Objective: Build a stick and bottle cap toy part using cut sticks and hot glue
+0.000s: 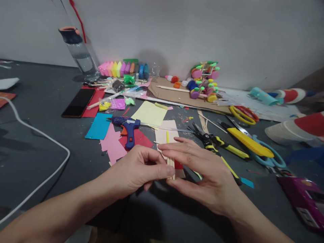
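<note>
Between my two hands is a small bundle of pale wooden sticks (pixel 170 166), held upright side by side. My left hand (pixel 144 167) is closed, pinching the bundle from the left with thumb and fingers. My right hand (pixel 202 168) closes on the same sticks, thumb at their lower end and fingers over their upper part, which hides much of them. Just beyond my fingertips a yellow strip (pixel 167 137) lies over a cream paper sheet (pixel 162 130). A blue hot glue gun (pixel 130 131) rests on its side left of the hands, on coloured paper.
Black-and-yellow pliers (pixel 215 140), a yellow cutter (pixel 249 141) and scissors (pixel 268 152) lie to the right. Paper cups (pixel 291 130) stand beyond them. A phone (pixel 79 103), water bottle (pixel 82 55) and white cable (pixel 50 138) are left. Cardboard (pixel 167 91) with colourful clay pieces lies behind.
</note>
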A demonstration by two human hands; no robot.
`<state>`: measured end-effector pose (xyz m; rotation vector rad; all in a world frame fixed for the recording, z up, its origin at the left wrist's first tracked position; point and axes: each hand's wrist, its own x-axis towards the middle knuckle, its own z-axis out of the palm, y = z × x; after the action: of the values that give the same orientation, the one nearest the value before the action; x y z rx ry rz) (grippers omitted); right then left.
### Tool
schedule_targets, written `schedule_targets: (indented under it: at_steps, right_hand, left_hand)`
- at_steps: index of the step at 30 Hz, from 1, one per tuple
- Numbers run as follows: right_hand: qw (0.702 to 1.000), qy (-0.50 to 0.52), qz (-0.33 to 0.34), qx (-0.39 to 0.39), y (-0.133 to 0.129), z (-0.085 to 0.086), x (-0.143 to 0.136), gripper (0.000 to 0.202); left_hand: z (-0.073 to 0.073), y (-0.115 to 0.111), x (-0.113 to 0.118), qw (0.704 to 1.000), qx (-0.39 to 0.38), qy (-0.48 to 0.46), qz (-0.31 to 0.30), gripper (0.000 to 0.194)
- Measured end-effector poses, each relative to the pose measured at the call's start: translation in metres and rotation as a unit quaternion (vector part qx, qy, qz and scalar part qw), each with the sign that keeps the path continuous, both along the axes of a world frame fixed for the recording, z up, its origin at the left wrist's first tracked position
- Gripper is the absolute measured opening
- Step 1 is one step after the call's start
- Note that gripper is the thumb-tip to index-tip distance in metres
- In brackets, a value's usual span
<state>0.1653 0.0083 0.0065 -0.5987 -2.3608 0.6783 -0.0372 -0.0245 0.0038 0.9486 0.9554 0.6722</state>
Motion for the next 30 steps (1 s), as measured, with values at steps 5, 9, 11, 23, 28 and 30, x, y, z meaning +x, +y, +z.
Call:
schedule_targets:
  at_steps: [5, 9, 11, 23, 28, 30]
  right_hand:
    - [1.000, 0.007, -0.018, 0.016, -0.001, -0.002, -0.001, 0.037]
    - [1.000, -0.006, -0.013, 0.021, -0.002, -0.004, -0.002, 0.042]
    - [0.999, -0.027, -0.015, 0.007, -0.001, 0.000, 0.001, 0.053]
    - [0.960, -0.272, -0.054, 0.048, 0.014, 0.002, 0.032, 0.029]
    - [0.967, -0.244, -0.051, 0.054, 0.011, -0.011, 0.020, 0.014]
    - [0.969, -0.230, -0.062, 0.059, 0.011, -0.011, 0.019, 0.013]
  left_hand:
    - [0.004, 0.000, 0.002, 0.999, 0.038, 0.010, 0.018, 0.030]
    - [0.004, 0.000, 0.001, 0.999, 0.042, 0.026, 0.022, 0.034]
    - [0.003, 0.000, -0.001, 0.998, 0.048, 0.016, 0.034, 0.033]
    - [0.008, 0.012, -0.009, 0.958, 0.098, -0.072, 0.261, 0.028]
    - [0.011, 0.015, -0.007, 0.950, 0.101, -0.073, 0.287, 0.030]
    - [0.011, 0.014, -0.007, 0.947, 0.105, -0.071, 0.296, 0.029]
